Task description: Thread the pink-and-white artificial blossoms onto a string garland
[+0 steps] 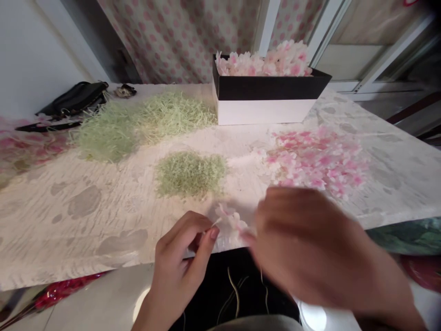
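My left hand [189, 243] is closed in a pinch at the table's near edge, with a thin pale stem between thumb and forefinger. Small pale pink artificial blossoms [236, 220] show just beyond the fingertips, slightly blurred. Close to these blossoms on the right is my right hand [292, 234], smeared by motion. Its fingers are mostly hidden behind the back of the hand, so I cannot tell whether it grips anything. Ahead of the left hand lies a clump of small green artificial foliage [191, 174]. Beyond the right hand spreads a pile of pink and white blossoms [320, 158].
A black and white box [265, 101] full of pink blossoms stands at the back. Pale green shredded filler [110, 131] lies left of it, near a black bag [77, 99]. More pink flowers [31, 145] lie at the left edge. A patterned cloth [86, 202] covers the table.
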### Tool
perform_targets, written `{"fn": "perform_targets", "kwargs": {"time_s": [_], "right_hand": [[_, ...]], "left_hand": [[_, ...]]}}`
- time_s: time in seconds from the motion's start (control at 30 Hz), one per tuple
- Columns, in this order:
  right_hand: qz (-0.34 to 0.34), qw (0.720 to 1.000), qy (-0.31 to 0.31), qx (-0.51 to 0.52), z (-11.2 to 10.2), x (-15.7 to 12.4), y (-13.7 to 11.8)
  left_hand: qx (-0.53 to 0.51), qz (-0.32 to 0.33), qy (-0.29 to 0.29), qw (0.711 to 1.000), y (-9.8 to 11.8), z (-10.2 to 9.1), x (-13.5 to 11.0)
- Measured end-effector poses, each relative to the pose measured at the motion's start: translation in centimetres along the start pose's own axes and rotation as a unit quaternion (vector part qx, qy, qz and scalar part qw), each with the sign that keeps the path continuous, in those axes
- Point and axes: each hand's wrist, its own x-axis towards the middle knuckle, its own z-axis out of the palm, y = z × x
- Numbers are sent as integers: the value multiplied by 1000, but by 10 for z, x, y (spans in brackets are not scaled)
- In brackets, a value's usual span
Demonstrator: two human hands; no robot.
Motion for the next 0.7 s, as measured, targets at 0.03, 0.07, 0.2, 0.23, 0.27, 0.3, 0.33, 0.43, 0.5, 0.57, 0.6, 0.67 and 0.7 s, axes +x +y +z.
{"fn": "perform_targets", "kwargs": {"time_s": [0.03, 0.07, 0.2, 0.23, 0.27, 0.3, 0.33, 0.43, 0.5, 0.57, 0.6, 0.67, 0.7], "right_hand": [[25, 995, 46, -82, -5, 6, 17], [99, 981, 70, -149, -10, 13, 36], [180, 950, -49, -249, -16, 34, 111], [172, 952, -64, -245, -12, 37, 126], [170, 952, -75, -242, -8, 40, 137], [171, 953, -78, -240, -4, 43, 146], [171, 953, -77, -236, 0, 45, 153], [174, 960, -54, -212, -1, 45, 159], [176, 967, -24, -182, -12, 42, 155], [184, 973, 15, -142, -28, 35, 150], [189, 974, 35, -121, -36, 31, 146], [205, 973, 70, -79, -48, 20, 140], [214, 971, 87, -62, -52, 14, 137]], "left_hand": [[-24, 2, 8, 1000, -1, 0, 0], [-48, -1, 16, 999, -2, -1, 0], [-97, -29, 29, 994, 1, -3, 1], [-96, -36, 26, 994, 2, -5, 2], [-89, -43, 19, 995, 4, -6, 3], [-76, -47, 8, 996, 7, -8, 5], [-60, -44, -4, 997, 9, -10, 8], [-28, -22, -65, 997, 19, -17, 22], [-15, -25, -121, 992, 26, -18, 37], [8, -33, -180, 983, 32, -14, 58], [27, -34, -217, 975, 35, -10, 70], [86, -8, -262, 961, 39, 4, 96], [144, 19, -289, 946, 40, 13, 110]]}}
